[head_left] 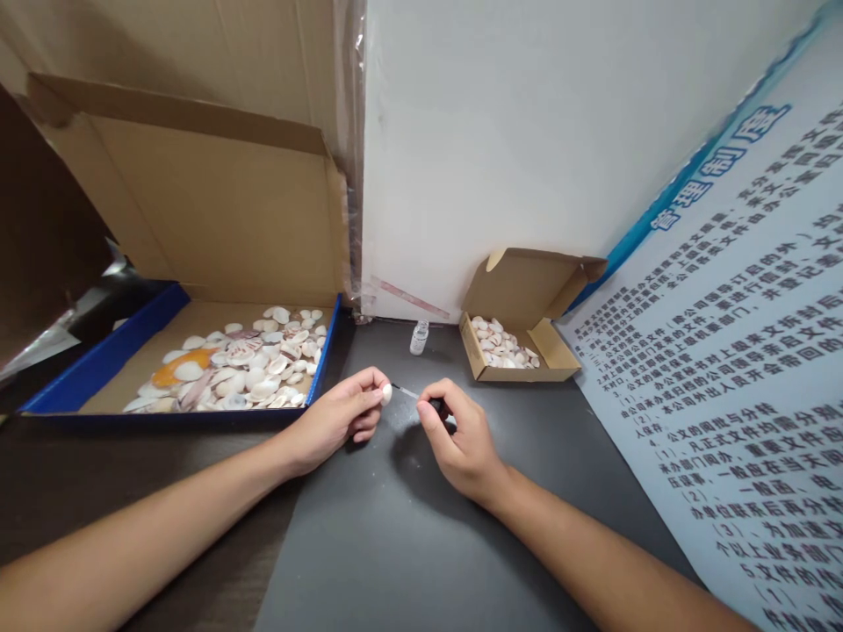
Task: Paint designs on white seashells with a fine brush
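Note:
Between the thumb and fingers of my left hand (349, 406) is a small white seashell (386, 394). My right hand (461, 434) is closed around the black cap of a small brush (405, 391). The brush's thin, pale stem points left, and its dark tip is at the shell; whether they touch I cannot tell. Beyond my hands a small clear glass bottle (419, 338) stands without a cap on the dark mat (369, 544).
At the left, an open blue-edged cardboard box (326, 338) holds many seashells (256, 377). A smaller open cardboard box (507, 375) with shells stands at the back right. A white panel (500, 158) rises behind, and a printed sheet (738, 351) slants along the right.

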Demonstrator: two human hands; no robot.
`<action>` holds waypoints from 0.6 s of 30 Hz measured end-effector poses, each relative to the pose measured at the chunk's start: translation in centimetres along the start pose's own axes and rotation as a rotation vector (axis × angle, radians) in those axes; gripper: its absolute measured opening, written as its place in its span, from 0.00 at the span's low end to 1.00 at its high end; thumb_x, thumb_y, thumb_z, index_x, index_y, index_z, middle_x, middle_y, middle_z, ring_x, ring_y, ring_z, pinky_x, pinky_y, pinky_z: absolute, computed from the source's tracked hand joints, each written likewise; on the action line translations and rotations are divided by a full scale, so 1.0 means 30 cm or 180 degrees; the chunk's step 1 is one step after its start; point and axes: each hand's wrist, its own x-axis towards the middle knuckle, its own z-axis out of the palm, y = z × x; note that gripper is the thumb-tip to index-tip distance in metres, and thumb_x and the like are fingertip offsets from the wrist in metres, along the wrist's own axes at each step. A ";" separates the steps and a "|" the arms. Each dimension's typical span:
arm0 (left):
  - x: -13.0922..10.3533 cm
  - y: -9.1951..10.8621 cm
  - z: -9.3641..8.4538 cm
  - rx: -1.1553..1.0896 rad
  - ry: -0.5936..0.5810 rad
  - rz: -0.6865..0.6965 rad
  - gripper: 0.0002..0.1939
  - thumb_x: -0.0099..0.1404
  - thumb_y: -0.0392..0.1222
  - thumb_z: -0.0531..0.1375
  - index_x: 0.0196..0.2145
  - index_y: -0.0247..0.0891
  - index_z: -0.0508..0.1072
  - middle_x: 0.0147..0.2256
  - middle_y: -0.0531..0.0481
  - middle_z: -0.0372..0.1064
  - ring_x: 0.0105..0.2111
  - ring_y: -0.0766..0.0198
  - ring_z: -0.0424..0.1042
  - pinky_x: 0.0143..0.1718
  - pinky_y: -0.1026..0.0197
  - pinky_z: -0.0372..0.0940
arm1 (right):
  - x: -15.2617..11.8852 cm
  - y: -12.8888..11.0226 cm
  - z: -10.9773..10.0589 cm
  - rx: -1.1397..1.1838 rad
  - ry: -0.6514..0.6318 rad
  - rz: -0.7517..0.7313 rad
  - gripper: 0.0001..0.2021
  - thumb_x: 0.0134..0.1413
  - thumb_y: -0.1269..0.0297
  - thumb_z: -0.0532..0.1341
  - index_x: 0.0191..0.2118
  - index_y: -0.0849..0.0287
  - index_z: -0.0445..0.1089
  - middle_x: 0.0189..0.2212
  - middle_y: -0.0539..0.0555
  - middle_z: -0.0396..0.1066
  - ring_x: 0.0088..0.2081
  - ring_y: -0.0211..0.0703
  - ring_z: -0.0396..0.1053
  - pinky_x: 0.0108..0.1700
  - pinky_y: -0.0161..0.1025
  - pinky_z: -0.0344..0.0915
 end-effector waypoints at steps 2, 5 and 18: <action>0.001 -0.001 -0.001 0.0035 -0.0011 0.0034 0.17 0.62 0.52 0.63 0.33 0.39 0.61 0.20 0.63 0.47 0.19 0.74 0.45 0.20 0.69 0.45 | 0.001 0.000 -0.001 0.0042 0.0021 -0.0056 0.05 0.64 0.68 0.55 0.34 0.58 0.64 0.28 0.48 0.64 0.29 0.36 0.62 0.32 0.33 0.59; 0.005 -0.006 -0.005 0.0119 -0.0026 0.0102 0.17 0.62 0.52 0.64 0.34 0.39 0.62 0.21 0.63 0.49 0.19 0.74 0.45 0.20 0.68 0.47 | -0.001 0.000 -0.001 0.0064 -0.0009 -0.0103 0.05 0.64 0.68 0.55 0.34 0.58 0.64 0.28 0.48 0.64 0.29 0.36 0.62 0.33 0.33 0.59; 0.006 -0.001 -0.003 0.0138 0.0011 0.0135 0.17 0.61 0.52 0.65 0.34 0.38 0.64 0.22 0.62 0.52 0.19 0.75 0.46 0.19 0.68 0.47 | -0.002 -0.003 -0.004 0.0024 0.0053 -0.0152 0.06 0.64 0.68 0.55 0.33 0.57 0.64 0.27 0.49 0.63 0.29 0.37 0.61 0.32 0.35 0.59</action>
